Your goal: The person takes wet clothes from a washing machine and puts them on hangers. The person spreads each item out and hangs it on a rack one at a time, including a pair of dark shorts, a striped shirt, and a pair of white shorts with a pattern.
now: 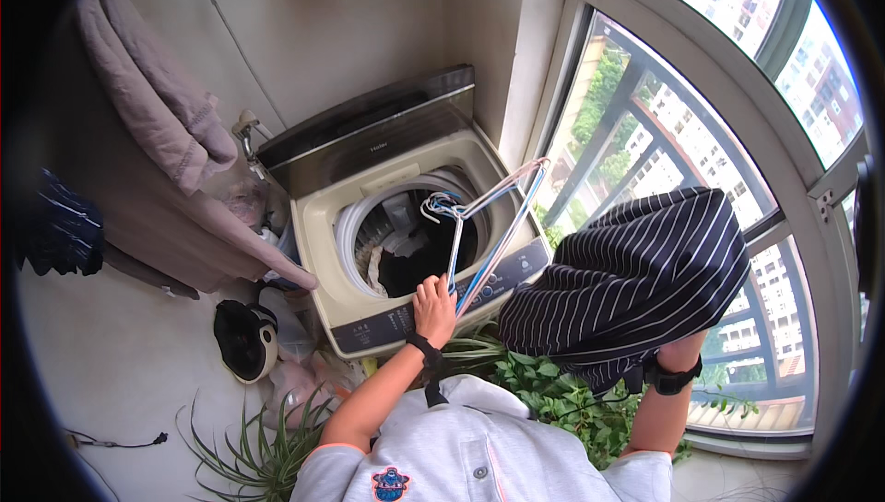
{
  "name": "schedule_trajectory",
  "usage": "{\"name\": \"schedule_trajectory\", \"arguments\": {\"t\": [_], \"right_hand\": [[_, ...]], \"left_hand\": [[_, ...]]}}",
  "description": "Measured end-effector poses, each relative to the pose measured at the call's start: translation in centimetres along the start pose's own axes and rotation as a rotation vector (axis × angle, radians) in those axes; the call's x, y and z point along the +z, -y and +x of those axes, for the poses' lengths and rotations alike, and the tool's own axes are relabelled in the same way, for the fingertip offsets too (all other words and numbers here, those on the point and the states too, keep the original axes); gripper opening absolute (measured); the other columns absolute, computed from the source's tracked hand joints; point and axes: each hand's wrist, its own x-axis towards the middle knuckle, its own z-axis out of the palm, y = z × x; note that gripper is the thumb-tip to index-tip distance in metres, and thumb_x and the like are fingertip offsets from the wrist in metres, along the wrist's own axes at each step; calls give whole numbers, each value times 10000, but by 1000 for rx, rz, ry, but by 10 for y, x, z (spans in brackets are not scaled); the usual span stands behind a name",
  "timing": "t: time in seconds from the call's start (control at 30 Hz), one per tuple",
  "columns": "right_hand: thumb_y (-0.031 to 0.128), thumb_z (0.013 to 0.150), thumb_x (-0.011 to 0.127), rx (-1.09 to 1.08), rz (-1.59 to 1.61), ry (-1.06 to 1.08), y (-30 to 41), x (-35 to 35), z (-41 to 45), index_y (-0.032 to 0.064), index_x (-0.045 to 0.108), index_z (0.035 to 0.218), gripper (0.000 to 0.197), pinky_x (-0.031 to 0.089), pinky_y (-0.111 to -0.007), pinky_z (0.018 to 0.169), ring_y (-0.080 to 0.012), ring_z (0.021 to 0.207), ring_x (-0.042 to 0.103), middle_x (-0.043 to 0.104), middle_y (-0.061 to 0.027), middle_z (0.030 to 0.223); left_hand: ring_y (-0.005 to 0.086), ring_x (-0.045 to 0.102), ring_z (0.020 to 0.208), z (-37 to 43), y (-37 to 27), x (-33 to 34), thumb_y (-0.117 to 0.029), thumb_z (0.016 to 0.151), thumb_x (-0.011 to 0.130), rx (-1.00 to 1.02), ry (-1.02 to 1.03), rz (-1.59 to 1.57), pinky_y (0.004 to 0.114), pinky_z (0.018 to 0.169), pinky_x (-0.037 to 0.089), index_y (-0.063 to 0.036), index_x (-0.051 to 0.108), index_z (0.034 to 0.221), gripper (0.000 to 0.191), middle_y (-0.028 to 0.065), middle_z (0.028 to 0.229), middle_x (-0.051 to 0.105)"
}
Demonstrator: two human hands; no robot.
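Note:
My left hand (435, 310) is at the front rim of a top-loading Haier washing machine (314, 253), its fingers around one end of a bundle of clothes hangers (494, 243). The white, blue and pink hangers slant across the machine, hooks over the tub opening. Dark laundry (415, 267) and a pale piece of cloth (374, 270) lie in the tub. A black garment with white stripes (629, 267) hangs bunched over my right hand, hiding the fingers; only the wrist with a black watch shows below it.
Mauve clothing (159, 156) hangs at the left, near a wall tap (247, 130). Leafy plants (553, 398) and a spider plant (269, 450) stand close to my body. A framed window (684, 149) rises at the right. Plastic bags (294, 388) lie left of the machine.

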Motion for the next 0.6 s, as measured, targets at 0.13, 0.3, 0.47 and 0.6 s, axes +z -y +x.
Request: {"name": "schedule_trajectory", "arguments": {"t": [0.13,0.3,0.47,0.6], "right_hand": [[171,761,637,11,37,50,10,0,5,-28,485,1189,496,403,-366,892,-288,1064,534,554,-162,1165],[141,779,604,-51,-3,83,17,-3,7,-33,453,1220,497,406,-349,892,-264,1079,525,542,-158,1182],[113,760,626,57,161,93,19,-4,4,-34,459,1209,501,422,-338,870,-242,1046,541,556,-141,1158],[86,755,624,102,190,52,23,-3,6,-31,459,1212,500,421,-332,872,-231,1050,537,556,-138,1160]], "left_hand": [[297,440,999,-5,-3,2,-227,818,588,5,39,-40,399,823,367,-13,467,1148,412,111,1104,444],[329,410,1060,1,-8,5,-237,826,576,-32,118,-145,425,885,351,48,424,1186,483,144,1196,395],[348,408,1064,2,-1,9,-278,848,556,-24,81,-169,440,880,358,63,436,1168,483,154,1210,398],[348,421,1037,5,5,6,-313,851,556,-24,92,-238,447,865,365,26,479,1138,450,154,1180,428]]}}
